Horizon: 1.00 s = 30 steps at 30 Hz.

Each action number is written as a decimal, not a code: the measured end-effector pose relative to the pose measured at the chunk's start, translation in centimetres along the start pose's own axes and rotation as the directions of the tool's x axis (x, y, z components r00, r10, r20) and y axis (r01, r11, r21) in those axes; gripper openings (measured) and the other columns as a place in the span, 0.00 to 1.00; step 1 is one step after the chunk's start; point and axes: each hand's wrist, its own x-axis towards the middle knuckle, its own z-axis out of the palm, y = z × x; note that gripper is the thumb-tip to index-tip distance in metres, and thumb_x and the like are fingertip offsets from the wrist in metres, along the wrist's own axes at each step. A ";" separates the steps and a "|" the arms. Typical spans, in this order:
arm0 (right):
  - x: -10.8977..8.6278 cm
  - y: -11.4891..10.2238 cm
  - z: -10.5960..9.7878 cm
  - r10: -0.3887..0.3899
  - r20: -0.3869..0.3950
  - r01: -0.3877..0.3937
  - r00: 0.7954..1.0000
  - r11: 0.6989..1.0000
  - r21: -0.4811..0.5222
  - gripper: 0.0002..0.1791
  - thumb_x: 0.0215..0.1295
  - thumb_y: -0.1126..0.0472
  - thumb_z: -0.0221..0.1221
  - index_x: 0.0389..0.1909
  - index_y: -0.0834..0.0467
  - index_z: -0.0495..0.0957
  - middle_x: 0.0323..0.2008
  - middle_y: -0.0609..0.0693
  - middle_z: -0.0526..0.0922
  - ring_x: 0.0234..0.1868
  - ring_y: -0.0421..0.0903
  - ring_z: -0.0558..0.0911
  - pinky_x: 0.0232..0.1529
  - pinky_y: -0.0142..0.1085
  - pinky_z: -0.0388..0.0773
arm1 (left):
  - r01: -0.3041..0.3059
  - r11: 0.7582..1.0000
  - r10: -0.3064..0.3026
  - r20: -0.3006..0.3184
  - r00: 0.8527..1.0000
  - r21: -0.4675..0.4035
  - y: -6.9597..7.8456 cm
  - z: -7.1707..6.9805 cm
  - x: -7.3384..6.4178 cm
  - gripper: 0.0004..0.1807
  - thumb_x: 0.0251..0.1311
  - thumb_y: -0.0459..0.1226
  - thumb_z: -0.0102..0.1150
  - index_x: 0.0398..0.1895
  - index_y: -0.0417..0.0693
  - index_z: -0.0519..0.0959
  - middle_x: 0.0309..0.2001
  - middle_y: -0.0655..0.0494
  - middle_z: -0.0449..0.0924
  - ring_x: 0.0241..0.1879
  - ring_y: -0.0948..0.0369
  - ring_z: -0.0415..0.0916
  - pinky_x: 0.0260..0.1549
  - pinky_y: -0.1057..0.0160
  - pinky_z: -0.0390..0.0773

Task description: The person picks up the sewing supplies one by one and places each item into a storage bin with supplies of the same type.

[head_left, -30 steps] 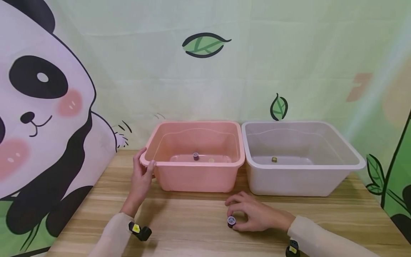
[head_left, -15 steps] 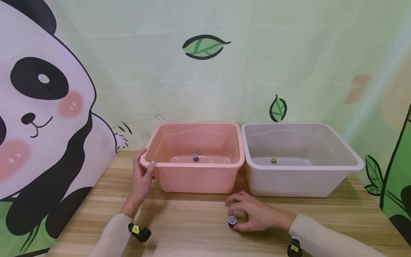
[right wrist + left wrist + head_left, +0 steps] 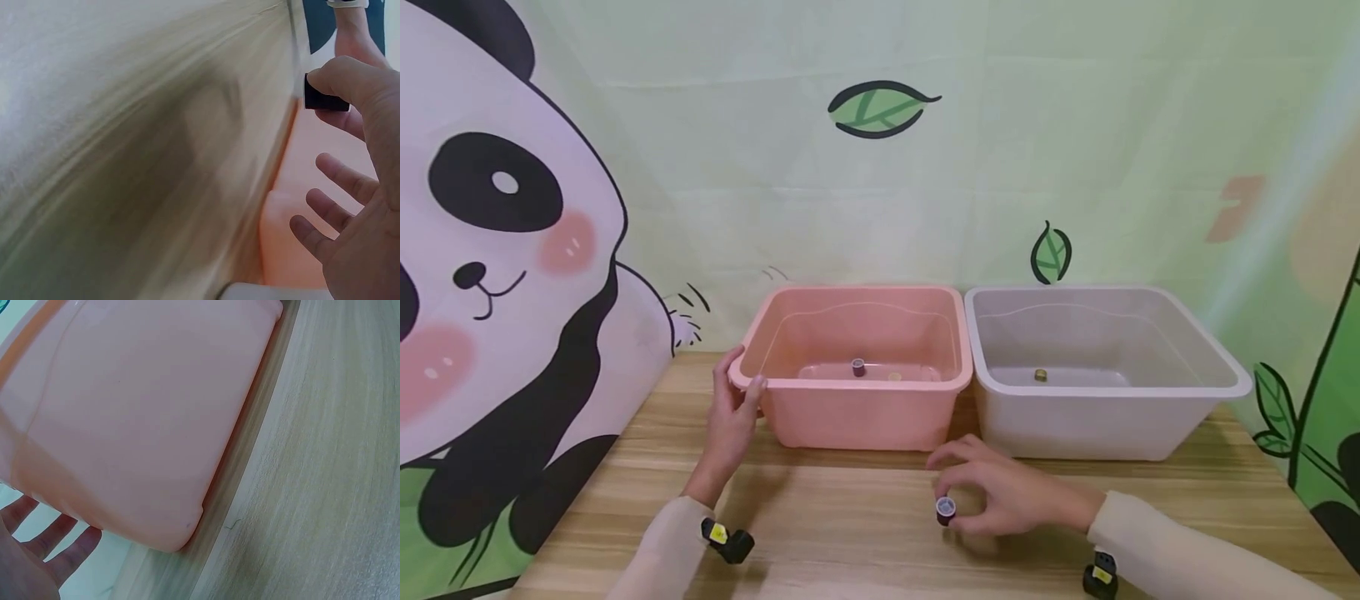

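Note:
My right hand (image 3: 1003, 493) pinches a small dark bottle cap (image 3: 945, 512) between thumb and index finger, its pale hollow side facing up. The right wrist view has the black side of the cap (image 3: 326, 102) between thumb and fingertip, with the other fingers spread apart. My left hand (image 3: 732, 421) holds the front left corner of the pink bin (image 3: 857, 417), thumb over the rim and fingers round the outside. Inside that bin lie another dark cap (image 3: 858, 367) and a pale round piece (image 3: 895, 377), mostly blending with the floor.
A light grey bin (image 3: 1090, 425) stands right beside the pink one, with a small gold-coloured cap (image 3: 1041, 375) inside. Both bins sit at the back of the wood-grain table (image 3: 842, 517), against a printed cloth backdrop (image 3: 760, 150).
My right hand has shifted slightly to the right and up in view, and the pinched cap has come along with it. The left hand keeps its hold on the pink bin.

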 end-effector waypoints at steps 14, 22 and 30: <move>-0.2 -1.3 -2.3 0.000 -0.012 0.000 1.000 0.998 -0.058 0.14 0.56 0.52 0.73 0.41 0.35 0.81 0.66 0.42 0.73 0.65 0.44 0.67 0.63 0.49 0.73 | 0.004 1.000 -0.004 -0.007 1.000 -0.010 -0.1 0.1 0.0 0.33 0.79 0.48 0.49 0.80 0.70 0.48 0.78 0.52 0.57 0.66 0.48 0.69 0.48 0.63 0.83; -0.2 -1.8 -2.8 -0.029 -0.019 0.027 0.999 0.997 -0.069 0.14 0.56 0.53 0.73 0.41 0.37 0.81 0.65 0.45 0.74 0.66 0.45 0.67 0.64 0.49 0.73 | 0.017 1.000 -0.017 -0.001 1.000 -0.005 0.0 0.1 0.0 0.34 0.78 0.51 0.49 0.80 0.72 0.47 0.79 0.53 0.55 0.68 0.47 0.68 0.50 0.60 0.83; -0.2 -2.2 -3.3 0.001 0.007 0.000 1.000 0.999 -0.053 0.15 0.56 0.53 0.73 0.42 0.36 0.81 0.67 0.46 0.73 0.67 0.45 0.66 0.65 0.50 0.72 | -0.003 1.000 0.003 -0.010 1.000 -0.015 0.1 0.2 0.0 0.33 0.79 0.44 0.49 0.80 0.68 0.48 0.78 0.50 0.56 0.66 0.45 0.69 0.44 0.69 0.83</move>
